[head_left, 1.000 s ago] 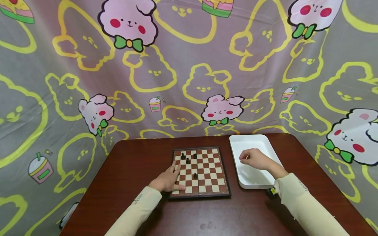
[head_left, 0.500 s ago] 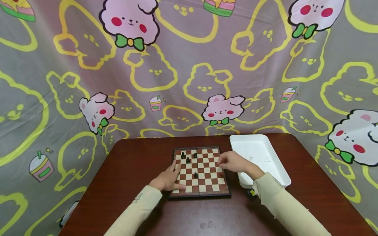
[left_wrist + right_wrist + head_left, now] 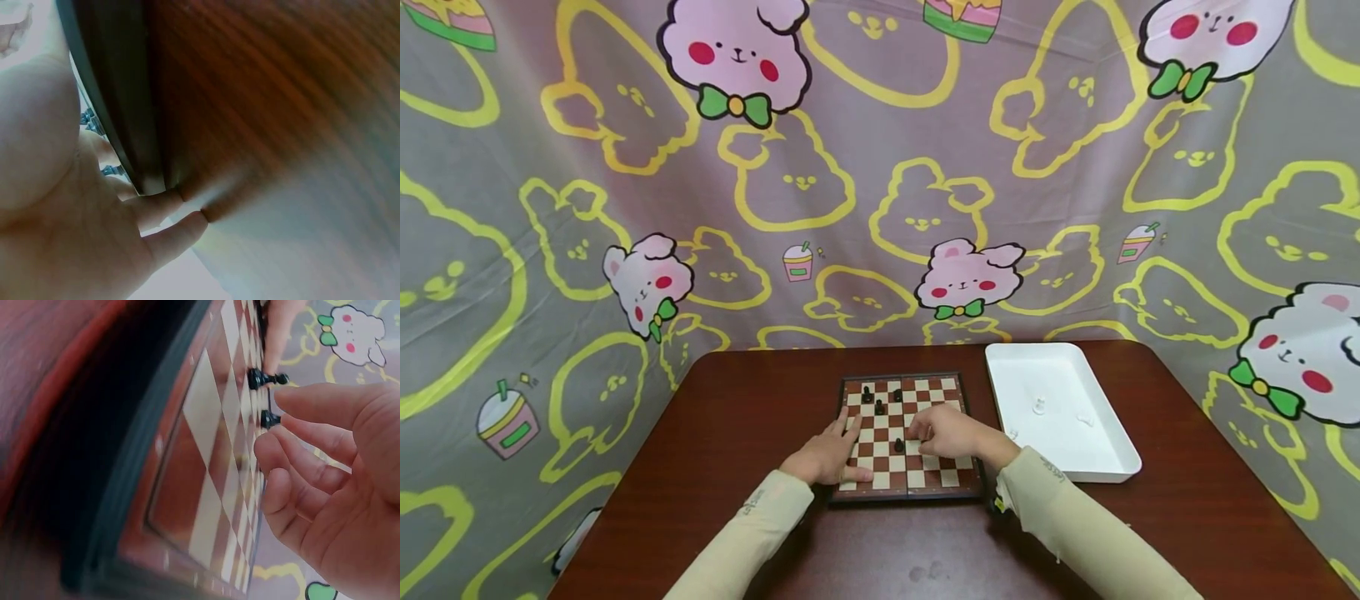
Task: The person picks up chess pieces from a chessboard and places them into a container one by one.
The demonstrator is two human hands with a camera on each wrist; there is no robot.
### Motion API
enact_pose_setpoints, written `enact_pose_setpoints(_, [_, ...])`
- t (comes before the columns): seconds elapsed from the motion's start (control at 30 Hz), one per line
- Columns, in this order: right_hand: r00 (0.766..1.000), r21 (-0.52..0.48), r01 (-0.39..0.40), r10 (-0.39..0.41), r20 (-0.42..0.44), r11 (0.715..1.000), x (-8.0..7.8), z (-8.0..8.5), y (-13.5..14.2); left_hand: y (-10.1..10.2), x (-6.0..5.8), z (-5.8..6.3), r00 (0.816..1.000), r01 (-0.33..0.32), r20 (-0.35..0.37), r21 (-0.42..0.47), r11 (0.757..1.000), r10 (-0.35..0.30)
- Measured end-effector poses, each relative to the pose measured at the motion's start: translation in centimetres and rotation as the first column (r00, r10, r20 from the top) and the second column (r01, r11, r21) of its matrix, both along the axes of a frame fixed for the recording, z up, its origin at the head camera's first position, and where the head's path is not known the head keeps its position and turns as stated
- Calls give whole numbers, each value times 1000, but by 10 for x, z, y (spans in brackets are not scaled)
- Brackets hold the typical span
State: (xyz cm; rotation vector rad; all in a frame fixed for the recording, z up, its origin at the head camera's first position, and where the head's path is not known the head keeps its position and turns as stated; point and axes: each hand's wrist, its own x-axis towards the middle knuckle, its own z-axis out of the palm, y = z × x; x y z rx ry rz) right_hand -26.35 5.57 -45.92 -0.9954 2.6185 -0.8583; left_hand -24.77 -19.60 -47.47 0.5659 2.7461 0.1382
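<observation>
The board (image 3: 887, 467) lies on the table (image 3: 760, 408) with a hand at its left side and another above it. The left hand (image 3: 827, 450) rests on the left edge, its fingers spread and fairly straight; the left wrist view shows two fingertips reaching past the board's corner. The right hand (image 3: 946, 432) hangs over the middle, fingers loosely bent, with nothing visible between them. A black pawn (image 3: 898, 446) stands upright on the board just beside these fingertips, on their left in the head view; whether they touch it, I cannot tell. In the right wrist view, two black pieces stand just past the thumb and fingers, the nearer end of one covered by them.

Three more black pieces (image 3: 879, 407) stand near the far left corner, too small to name surely. The right hand and forearm hide several squares, and the left hand covers part of the left edge. Right of the board is a white tray (image 3: 1108, 396) with small pale pieces (image 3: 1039, 406), their shapes hard to make out.
</observation>
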Motion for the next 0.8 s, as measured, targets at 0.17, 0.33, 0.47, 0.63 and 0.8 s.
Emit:
enact_pose_setpoints(0.17, [1000, 11, -6, 6, -6, 1000, 0, -5, -10, 0, -1, 1, 1000, 2, 2, -2, 1000, -2])
enact_pose_setpoints(0.33, [999, 36, -16, 18, -42, 999, -1, -9, -17, -2, -1, 0, 1000, 14, -4, -4, 1000, -14])
enact_pose_setpoints(0.47, [999, 55, -18, 20, -37, 998, 0, -7, -22, -2, -1, 0, 1000, 11, -4, 2, 1000, -11])
enact_pose_setpoints(0.63, [998, 69, -30, 33, -54, 997, -1, -7, -27, -2, -1, -3, 1000, 9, -4, 0, 1000, -9])
enact_pose_setpoints(0.8, [991, 73, -53, 61, -117, 996, -3, -10, -31, -1, -1, -4, 1000, 13, -18, -7, 1000, -13])
